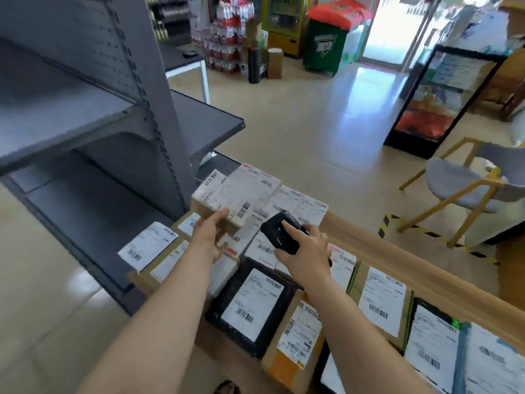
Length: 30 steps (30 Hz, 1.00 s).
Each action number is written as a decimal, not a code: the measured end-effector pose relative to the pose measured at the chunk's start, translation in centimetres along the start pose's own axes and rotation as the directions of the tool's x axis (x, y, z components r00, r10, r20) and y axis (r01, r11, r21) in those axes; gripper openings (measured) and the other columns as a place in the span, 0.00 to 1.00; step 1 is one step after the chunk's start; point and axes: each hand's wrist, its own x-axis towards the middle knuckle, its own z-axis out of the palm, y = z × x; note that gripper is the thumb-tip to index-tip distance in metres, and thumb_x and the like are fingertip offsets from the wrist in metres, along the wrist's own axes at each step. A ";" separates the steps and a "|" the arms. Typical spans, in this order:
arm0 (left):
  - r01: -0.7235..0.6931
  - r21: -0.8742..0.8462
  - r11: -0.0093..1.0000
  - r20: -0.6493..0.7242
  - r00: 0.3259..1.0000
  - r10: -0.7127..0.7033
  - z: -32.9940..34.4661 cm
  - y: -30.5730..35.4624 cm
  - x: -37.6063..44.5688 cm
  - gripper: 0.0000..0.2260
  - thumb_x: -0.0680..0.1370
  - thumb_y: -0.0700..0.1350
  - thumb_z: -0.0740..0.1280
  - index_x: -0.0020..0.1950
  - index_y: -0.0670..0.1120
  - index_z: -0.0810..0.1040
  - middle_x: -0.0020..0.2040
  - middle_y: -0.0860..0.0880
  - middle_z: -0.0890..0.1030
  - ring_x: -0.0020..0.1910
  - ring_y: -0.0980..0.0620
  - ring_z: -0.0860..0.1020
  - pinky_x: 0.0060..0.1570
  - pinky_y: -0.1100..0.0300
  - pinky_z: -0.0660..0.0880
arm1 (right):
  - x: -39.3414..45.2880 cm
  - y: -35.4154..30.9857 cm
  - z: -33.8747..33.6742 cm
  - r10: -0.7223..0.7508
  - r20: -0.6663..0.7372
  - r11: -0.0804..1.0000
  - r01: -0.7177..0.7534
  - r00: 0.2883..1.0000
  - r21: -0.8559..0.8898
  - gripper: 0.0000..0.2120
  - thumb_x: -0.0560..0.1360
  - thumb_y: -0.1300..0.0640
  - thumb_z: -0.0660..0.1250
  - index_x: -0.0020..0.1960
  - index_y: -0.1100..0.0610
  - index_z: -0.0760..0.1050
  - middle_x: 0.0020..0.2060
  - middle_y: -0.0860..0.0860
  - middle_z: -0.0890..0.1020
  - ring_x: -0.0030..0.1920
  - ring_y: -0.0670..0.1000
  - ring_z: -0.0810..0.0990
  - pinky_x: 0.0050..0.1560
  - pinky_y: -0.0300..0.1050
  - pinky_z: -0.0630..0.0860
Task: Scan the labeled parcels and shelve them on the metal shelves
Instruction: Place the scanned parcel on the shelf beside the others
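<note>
My left hand (208,234) grips a cardboard parcel (227,194) with white barcode labels, lifted above the pile. My right hand (305,251) holds a black handheld scanner (281,233), its index finger on top, just right of that parcel. Below both hands, several labeled parcels cover a wooden table (412,263): a black one (252,305), a brown box (295,342) and a white-labeled box (382,305). The grey metal shelves (85,109) stand to the left with bare boards.
A grey chair with yellow legs (466,183) stands right of the table. Black-yellow tape (431,234) marks the floor. A black display case (443,100), a green bin (326,44) and stacked bottle packs (227,32) stand further back on the tiled floor.
</note>
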 end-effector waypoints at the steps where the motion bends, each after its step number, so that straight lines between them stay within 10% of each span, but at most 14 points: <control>1: 0.025 -0.054 0.998 -0.014 1.000 -0.026 -1.9 -0.4 -1.0 0.11 0.74 0.48 0.74 0.53 0.49 0.78 0.47 0.50 0.82 0.53 0.50 0.79 0.53 0.51 0.71 | -0.4 -0.6 0.9 -0.042 0.018 0.999 0.041 0.999 0.030 0.29 0.73 0.46 0.71 0.72 0.37 0.67 0.70 0.49 0.64 0.70 0.56 0.58 0.72 0.57 0.56; 12: -0.080 -0.557 0.827 -0.252 0.965 -0.077 -28.5 0.5 -11.6 0.10 0.72 0.51 0.74 0.49 0.51 0.76 0.50 0.50 0.83 0.54 0.48 0.81 0.67 0.44 0.65 | -7.7 -17.7 13.8 -0.470 0.289 0.879 0.471 0.834 0.072 0.29 0.73 0.41 0.70 0.72 0.36 0.67 0.67 0.49 0.67 0.66 0.56 0.64 0.67 0.53 0.64; 22: -0.364 -0.550 0.752 -0.514 0.857 0.039 -55.4 9.1 -20.2 0.09 0.72 0.53 0.73 0.43 0.52 0.76 0.50 0.47 0.80 0.54 0.48 0.78 0.45 0.50 0.71 | -17.2 -44.2 30.9 -0.670 0.389 0.741 0.603 0.633 0.296 0.30 0.70 0.46 0.73 0.71 0.38 0.69 0.66 0.49 0.68 0.65 0.54 0.64 0.69 0.56 0.64; 30: -0.506 -0.575 0.643 -0.608 0.790 0.078 -72.9 16.9 -20.1 0.13 0.73 0.51 0.73 0.56 0.51 0.78 0.56 0.45 0.81 0.58 0.47 0.79 0.61 0.43 0.72 | -20.1 -59.5 41.8 -0.736 0.425 0.668 0.667 0.526 0.331 0.30 0.70 0.47 0.73 0.70 0.37 0.69 0.63 0.46 0.69 0.64 0.52 0.64 0.64 0.46 0.63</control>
